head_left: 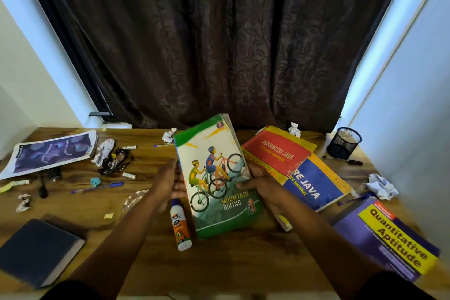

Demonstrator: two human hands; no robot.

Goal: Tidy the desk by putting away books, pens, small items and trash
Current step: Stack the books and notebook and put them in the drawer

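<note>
My right hand grips the Mountain Biking book; left hand flat, probably touching its spine. Square it, stack on Advanced Java.

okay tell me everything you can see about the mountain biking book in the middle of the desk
The Mountain Biking book is a thin softcover with worn page edges. Its cover shows three cyclists on a white and green ground, title printed low. It is tilted, far end raised. The right hand grips its right edge, thumb on the cover; the left hand, fingers straight, is at its left edge. A glue bottle lies beside it.
</note>
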